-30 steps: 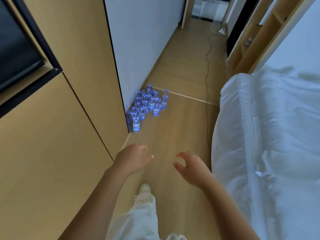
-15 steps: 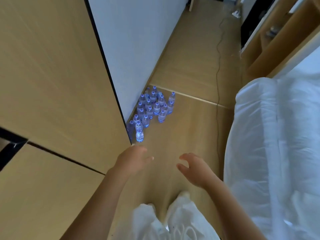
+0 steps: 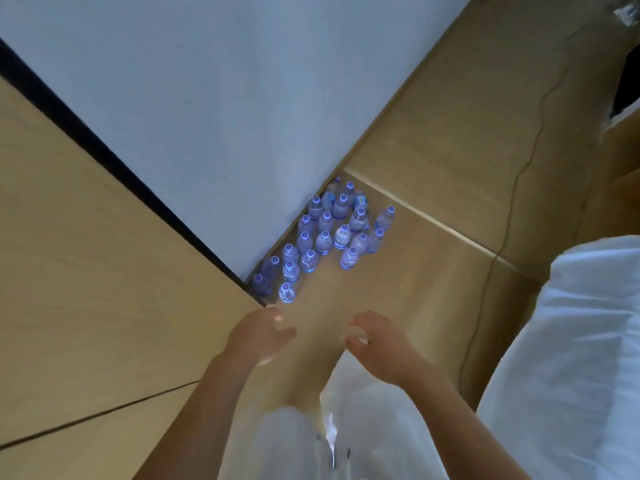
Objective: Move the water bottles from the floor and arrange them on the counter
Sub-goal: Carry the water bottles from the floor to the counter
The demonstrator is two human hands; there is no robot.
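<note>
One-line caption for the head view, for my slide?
Both empty hands, left hand and right hand, reach toward water bottles clustered on the floor.

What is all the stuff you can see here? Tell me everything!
water bottles: about twenty, clear with blue caps and labels, standing in a cluster on the floor against the wall
floor: one, light wood, running from the middle to the upper right
wall: one, pale white-blue, top centre
wooden cabinet: one, tan with a black edge, left side
cable: one, thin and dark, trailing along the floor at right
bedding: one, white, right side
white trousers: one pair, bottom centre
left hand: one, empty, fingers loosely curled, below the bottles
right hand: one, empty, fingers loosely curled, beside the left
</note>
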